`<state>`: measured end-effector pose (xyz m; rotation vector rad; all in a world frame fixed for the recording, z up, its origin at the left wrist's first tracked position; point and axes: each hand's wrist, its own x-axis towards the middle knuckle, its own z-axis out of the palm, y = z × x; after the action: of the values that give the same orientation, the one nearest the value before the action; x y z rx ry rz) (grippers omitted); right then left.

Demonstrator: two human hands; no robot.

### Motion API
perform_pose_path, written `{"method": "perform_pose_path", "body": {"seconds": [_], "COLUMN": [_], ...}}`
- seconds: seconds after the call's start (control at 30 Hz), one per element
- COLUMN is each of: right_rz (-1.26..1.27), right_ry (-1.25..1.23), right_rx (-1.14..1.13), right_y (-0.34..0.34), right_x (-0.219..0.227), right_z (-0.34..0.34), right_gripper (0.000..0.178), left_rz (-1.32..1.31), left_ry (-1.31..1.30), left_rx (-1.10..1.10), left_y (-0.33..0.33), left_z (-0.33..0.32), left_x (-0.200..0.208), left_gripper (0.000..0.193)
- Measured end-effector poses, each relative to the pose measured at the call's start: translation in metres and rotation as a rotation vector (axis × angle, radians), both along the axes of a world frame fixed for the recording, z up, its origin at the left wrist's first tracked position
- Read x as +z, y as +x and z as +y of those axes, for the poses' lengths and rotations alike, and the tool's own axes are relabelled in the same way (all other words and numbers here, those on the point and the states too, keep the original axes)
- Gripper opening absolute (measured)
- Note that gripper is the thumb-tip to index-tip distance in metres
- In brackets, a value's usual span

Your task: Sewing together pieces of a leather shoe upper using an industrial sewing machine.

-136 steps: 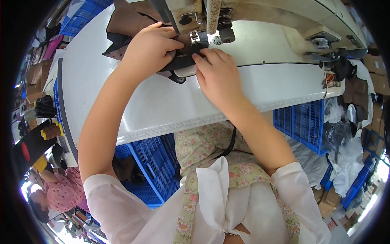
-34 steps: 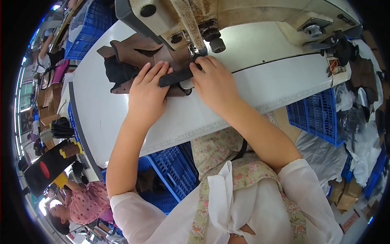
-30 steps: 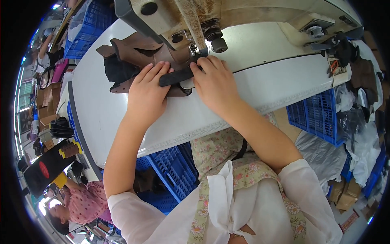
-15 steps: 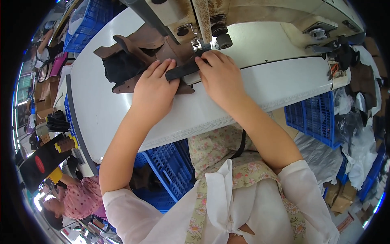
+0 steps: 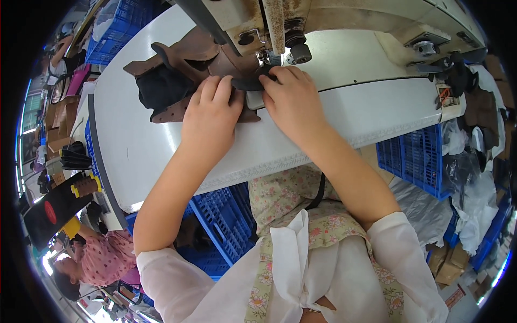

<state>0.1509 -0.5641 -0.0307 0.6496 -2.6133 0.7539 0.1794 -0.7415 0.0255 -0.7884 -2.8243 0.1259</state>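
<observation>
White worktable (image 5: 382,105), sewing machine (image 5: 366,15) cut off above.
Black strip (image 5: 249,84) lies by the presser foot (image 5: 263,57), over brown leather (image 5: 229,63); left hand (image 5: 211,116) and right hand (image 5: 296,101) bend fingers over it, grip hidden, impossible to tell.

Black strip (image 5: 249,85) less slanted, swung forward

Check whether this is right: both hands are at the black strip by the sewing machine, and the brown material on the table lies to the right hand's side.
The side is wrong: in the head view the brown material lies to the side of the left hand. That hand and the right hand are at the black strip by the sewing machine.
</observation>
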Motion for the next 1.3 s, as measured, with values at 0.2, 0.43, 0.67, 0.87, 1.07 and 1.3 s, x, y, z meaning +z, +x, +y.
{"method": "perform_pose_path", "body": {"seconds": [0.2, 0.43, 0.67, 0.87, 1.07, 1.3], "right_rz": [0.049, 0.016, 0.019, 0.092, 0.031, 0.062], "right_ry": [-0.049, -0.048, 0.015, -0.100, -0.059, -0.070], "right_rx": [0.008, 0.015, 0.024, 0.080, 0.098, 0.138], "right_y": [-0.001, -0.007, -0.008, -0.009, -0.018, -0.028], "right_x": [-0.009, -0.009, 0.000, -0.011, -0.011, -0.013], "right_z": [0.001, 0.007, 0.010, 0.014, 0.021, 0.026], "right_gripper": [0.026, 0.026, 0.028, 0.021, 0.024, 0.021], "left_rz": [-0.002, -0.038, -0.035, -0.035, -0.055, -0.056], "left_ry": [-0.028, -0.022, -0.039, -0.052, -0.063, -0.137], "left_rx": [-0.112, -0.141, -0.162, -0.168, -0.176, -0.170], "left_y": [-0.004, -0.004, -0.003, -0.002, -0.004, -0.003], "left_z": [-0.009, 0.007, 0.009, 0.011, 0.015, 0.023], "left_x": [0.000, 0.005, 0.001, 0.000, 0.000, -0.003], "left_gripper": [0.041, 0.041, 0.040, 0.040, 0.042, 0.045]}}
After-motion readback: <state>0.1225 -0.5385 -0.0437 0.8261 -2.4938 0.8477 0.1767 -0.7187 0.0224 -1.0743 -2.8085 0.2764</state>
